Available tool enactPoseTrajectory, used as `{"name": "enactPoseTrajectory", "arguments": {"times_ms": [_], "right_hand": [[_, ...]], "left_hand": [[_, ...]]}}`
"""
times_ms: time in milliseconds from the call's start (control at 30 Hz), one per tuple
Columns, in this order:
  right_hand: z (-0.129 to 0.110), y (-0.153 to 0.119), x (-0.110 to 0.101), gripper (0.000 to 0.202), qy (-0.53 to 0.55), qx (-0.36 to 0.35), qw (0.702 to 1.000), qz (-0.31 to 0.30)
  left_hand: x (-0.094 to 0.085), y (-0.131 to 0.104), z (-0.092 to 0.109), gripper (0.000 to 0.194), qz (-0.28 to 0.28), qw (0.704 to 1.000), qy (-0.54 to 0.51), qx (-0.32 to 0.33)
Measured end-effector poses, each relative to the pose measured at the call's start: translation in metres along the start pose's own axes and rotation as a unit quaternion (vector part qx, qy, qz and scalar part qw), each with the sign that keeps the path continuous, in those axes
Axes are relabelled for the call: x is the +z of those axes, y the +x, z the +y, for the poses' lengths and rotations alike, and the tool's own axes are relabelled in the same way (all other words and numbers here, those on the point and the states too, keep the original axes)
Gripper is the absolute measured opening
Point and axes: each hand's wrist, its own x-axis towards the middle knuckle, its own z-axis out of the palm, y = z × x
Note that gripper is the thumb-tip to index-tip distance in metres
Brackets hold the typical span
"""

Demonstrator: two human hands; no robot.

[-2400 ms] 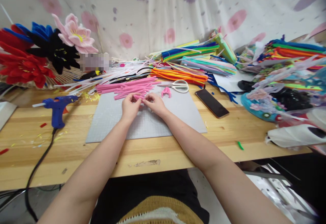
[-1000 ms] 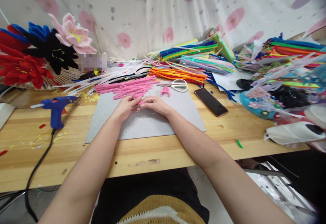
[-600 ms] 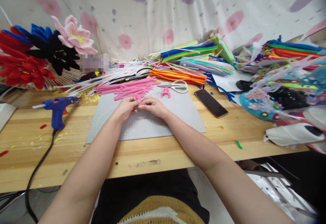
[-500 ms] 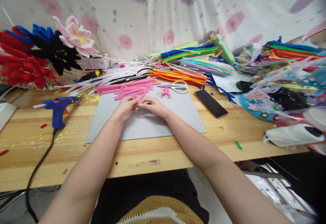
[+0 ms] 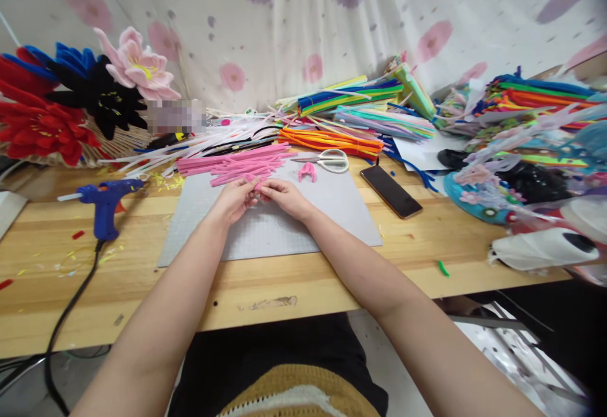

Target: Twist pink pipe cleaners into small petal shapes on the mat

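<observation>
My left hand (image 5: 236, 200) and my right hand (image 5: 284, 198) meet over the upper part of a grey mat (image 5: 270, 234). Both are closed on a small pink pipe cleaner piece (image 5: 254, 181), mostly hidden by the fingers. Just behind them lies a loose pile of pink pipe cleaners (image 5: 237, 163). To the right of my right hand, a bent pink piece (image 5: 307, 172) rests on the mat, beside white-handled scissors (image 5: 332, 160).
A blue glue gun (image 5: 107, 208) with its black cable is on the left, below fuzzy flowers (image 5: 137, 66). A phone (image 5: 391, 191) lies right of the mat. Orange pipe cleaners (image 5: 332, 143) and other coloured bundles line the back. A white roll (image 5: 543, 249) sits far right.
The fingers of both hands have shifted slightly around the pink piece, and less of it shows above them. The whole view has moved a little.
</observation>
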Motion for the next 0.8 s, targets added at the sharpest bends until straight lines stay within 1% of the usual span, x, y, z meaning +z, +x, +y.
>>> {"name": "enactPoseTrajectory", "arguments": {"times_ms": [133,233,300,400,467,533,600,733,800], "right_hand": [[-0.001,-0.001,0.0,0.023,-0.011,0.0,1.0,0.021],[-0.002,-0.002,-0.002,0.025,-0.018,-0.006,0.999,0.026],[-0.003,-0.002,-0.002,0.026,-0.02,-0.007,1.0,0.022],[-0.003,-0.002,-0.002,0.028,-0.012,-0.001,1.0,0.009],[-0.004,-0.001,-0.002,0.029,-0.005,0.0,1.0,-0.003],[-0.005,-0.001,-0.003,0.031,-0.002,-0.005,1.0,-0.018],[-0.007,-0.002,-0.004,0.032,0.005,-0.005,1.0,-0.023],[-0.009,-0.005,-0.008,0.035,0.033,0.016,0.999,-0.004],[-0.009,-0.006,-0.01,0.036,0.033,0.021,0.999,0.008]], "left_hand": [[0.0,0.004,0.001,0.016,-0.033,0.999,-0.007,-0.028],[0.001,0.007,0.001,0.014,-0.028,0.998,-0.014,-0.048],[0.001,0.008,0.001,0.012,-0.025,0.998,-0.019,-0.059],[0.0,0.01,0.0,0.009,-0.042,0.996,-0.032,-0.071],[-0.002,0.012,0.0,0.01,-0.044,0.996,-0.04,-0.068],[-0.006,0.014,0.001,0.012,-0.035,0.997,-0.044,-0.046],[-0.01,0.015,0.002,0.018,-0.02,0.999,-0.036,-0.009],[-0.013,0.014,0.001,0.032,0.024,0.996,0.03,0.084],[-0.009,0.012,-0.002,0.038,0.015,0.992,0.061,0.107]]}}
